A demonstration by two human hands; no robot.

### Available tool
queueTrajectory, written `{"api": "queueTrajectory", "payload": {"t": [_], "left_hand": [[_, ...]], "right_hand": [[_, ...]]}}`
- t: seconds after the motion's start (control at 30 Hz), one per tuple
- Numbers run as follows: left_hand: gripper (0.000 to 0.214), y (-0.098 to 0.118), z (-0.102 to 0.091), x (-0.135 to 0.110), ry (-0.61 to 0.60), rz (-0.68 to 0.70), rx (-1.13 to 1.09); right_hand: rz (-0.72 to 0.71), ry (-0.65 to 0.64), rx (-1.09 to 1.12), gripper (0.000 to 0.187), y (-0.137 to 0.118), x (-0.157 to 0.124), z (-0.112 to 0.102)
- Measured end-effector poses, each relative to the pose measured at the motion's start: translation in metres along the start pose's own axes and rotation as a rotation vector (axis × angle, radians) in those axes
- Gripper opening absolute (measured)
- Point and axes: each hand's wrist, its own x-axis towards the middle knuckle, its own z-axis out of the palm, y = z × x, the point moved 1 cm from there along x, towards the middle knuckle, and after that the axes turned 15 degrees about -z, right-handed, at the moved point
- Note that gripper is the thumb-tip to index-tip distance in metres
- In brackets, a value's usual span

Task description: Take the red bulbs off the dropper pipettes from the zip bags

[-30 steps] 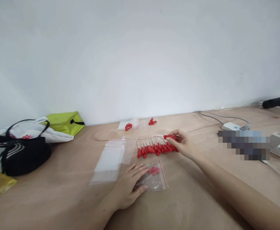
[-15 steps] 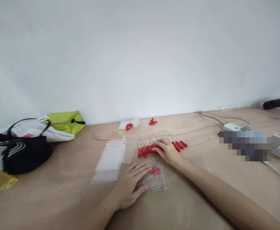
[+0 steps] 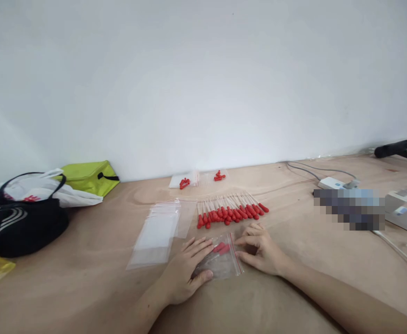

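Drawn back since half a second ago from the row of red-ended sticks to the red-striped edge of a clear zip bag: right hand. All set on a wood-toned bench against a plain pale wall; black bag and lime-green bag at left, white plug block at right. Left hand flat over the zip bag's left side, fingers slightly spread, thumb wide apart; red pieces inside, just beside the fingertips. Right thumb and forefinger apart at the striped edge, contact hard to tell.
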Motion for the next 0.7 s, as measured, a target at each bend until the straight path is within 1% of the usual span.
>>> {"api": "queueTrajectory", "payload": {"t": [0.17,0.33,0.4,0.53,0.63,0.7], "left_hand": [[0.052,0.0,0.0,0.0,-0.027,0.046,0.003],[0.053,0.002,-0.002,0.0,-0.029,0.067,0.011],[0.053,0.002,-0.002,-0.001,-0.019,0.077,0.005],[0.052,0.001,-0.001,-0.001,-0.008,0.074,0.002],[0.053,0.001,0.0,-0.001,-0.011,0.057,0.011],[0.053,0.0,0.0,-0.001,-0.015,0.047,0.02]], "right_hand": [[0.056,-0.098,0.014,0.02,-0.007,0.012,0.007],[0.041,-0.211,0.016,0.024,-0.013,0.019,0.009],[0.048,-0.233,0.031,0.025,-0.014,0.019,0.009],[0.074,-0.203,0.025,0.025,-0.014,0.018,0.007],[0.035,-0.166,0.026,0.025,-0.012,0.016,0.005],[0.023,-0.166,0.072,0.023,-0.012,0.015,0.004]]}}
